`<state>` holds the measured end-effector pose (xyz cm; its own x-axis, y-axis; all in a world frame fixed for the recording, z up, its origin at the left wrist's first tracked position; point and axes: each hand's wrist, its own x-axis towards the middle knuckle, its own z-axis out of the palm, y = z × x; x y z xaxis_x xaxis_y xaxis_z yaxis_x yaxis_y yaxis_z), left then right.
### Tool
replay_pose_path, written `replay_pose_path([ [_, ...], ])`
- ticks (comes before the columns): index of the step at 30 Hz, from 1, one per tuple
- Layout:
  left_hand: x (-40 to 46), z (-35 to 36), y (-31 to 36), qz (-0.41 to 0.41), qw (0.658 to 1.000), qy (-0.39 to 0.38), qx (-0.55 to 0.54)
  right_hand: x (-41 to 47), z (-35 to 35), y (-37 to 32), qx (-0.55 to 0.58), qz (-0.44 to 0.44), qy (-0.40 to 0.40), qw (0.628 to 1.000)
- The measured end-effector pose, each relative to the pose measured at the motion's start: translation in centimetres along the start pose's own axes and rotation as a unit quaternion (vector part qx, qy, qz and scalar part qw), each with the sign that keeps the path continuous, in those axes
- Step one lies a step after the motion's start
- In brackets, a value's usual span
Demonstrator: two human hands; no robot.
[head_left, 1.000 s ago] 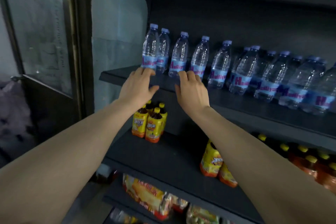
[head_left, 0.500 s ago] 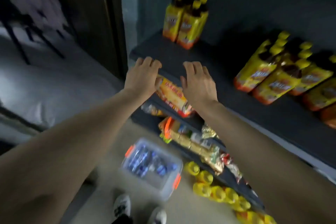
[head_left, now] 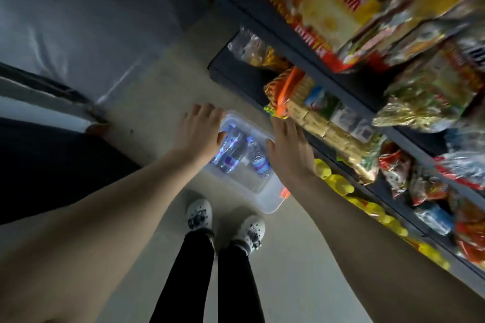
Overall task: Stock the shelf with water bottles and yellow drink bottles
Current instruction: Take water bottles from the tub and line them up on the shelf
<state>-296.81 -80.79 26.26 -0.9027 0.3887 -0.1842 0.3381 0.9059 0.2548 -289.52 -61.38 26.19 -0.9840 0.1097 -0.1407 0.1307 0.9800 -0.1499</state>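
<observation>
Both hands, the left hand (head_left: pixel 200 130) and right hand (head_left: pixel 288 147), reach down released and empty, fingers relaxed, above water bottles (head_left: pixel 232 151) lying in a clear plastic bin (head_left: pixel 265 199) on the floor (head_left: pixel 288 270), beside snack-filled shelves (head_left: pixel 409 139).

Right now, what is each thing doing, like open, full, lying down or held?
Left hand: open, holding nothing, above the bin.
Right hand: open, holding nothing, above the bin.
Clear bin: on the floor, no lid on it, partly filled.
Water bottles: lying down inside the bin.
Snack packets: stacked on the shelves.
</observation>
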Motion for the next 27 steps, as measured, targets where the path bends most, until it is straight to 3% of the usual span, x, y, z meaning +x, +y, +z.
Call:
replay_pose_path([
  [14,-1.9,30.1,-6.5,0.007,0.993,-0.117,-0.014,2.0,28.6,5.0,-0.062,0.003,-0.153,0.986],
  [19,-1.3,36.1,-7.8,0.043,0.990,-0.135,-0.002,4.8,35.5,6.4,-0.036,0.049,-0.188,0.980],
  [27,-2.3,39.1,-8.8,0.068,0.993,-0.083,0.039,7.5,43.5,7.9,-0.034,0.091,-0.221,0.971],
])
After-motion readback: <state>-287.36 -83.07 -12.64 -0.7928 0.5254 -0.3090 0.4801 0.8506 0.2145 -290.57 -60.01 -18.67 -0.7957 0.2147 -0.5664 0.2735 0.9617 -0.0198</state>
